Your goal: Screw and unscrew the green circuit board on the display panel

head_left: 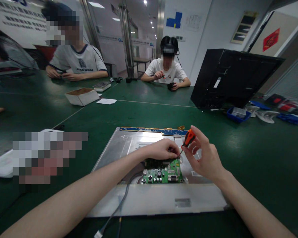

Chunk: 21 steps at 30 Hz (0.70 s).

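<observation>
An open white box [85, 99] stands near a paper sheet [106, 101], a seated person [172, 71] beyond them.

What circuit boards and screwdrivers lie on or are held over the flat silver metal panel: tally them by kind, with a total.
Green rectangular circuit board: 1
Long, narrow blue circuit board: 1
Orange-and-black screwdriver: 1
Total: 3

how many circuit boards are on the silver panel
2: a green circuit board by the left hand, on the silver panel, and a narrow blue circuit board along the panel's far edge. Others may be hidden.
</observation>
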{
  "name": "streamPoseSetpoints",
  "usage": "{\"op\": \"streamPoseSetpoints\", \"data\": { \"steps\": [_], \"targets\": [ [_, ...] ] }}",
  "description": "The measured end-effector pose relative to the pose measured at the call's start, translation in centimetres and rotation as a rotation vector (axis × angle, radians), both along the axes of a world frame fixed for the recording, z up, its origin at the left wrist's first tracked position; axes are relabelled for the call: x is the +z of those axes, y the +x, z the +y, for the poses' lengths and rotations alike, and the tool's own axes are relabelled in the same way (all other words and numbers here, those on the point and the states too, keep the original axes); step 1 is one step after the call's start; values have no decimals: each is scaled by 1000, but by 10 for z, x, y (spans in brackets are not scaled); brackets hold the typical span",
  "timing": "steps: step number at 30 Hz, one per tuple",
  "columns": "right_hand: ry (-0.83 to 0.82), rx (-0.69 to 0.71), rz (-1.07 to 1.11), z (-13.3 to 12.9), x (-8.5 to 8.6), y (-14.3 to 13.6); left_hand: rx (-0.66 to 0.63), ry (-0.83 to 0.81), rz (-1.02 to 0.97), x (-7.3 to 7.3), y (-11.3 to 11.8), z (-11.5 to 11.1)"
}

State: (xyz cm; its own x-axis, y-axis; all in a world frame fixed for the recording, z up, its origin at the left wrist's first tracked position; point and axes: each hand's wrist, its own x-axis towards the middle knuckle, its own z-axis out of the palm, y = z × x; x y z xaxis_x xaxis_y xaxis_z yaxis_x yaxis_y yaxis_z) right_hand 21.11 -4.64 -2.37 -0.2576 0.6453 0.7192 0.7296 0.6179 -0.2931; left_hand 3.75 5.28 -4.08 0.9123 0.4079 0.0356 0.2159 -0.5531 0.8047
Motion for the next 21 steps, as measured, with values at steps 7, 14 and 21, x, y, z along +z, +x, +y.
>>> {"op": "streamPoseSetpoints", "data": {
  "steps": [7,14,21],
  "targets": [
    [37,-19,-17,0,3,-2,-2,-13,-24,-3,0,0],
    [19,-13,-4,1,1,-3,3,-14,-18,-3,0,1],
    [41,-29,-18,0,1,-2,2,-17,-20,0,0,0]
  ]
}}
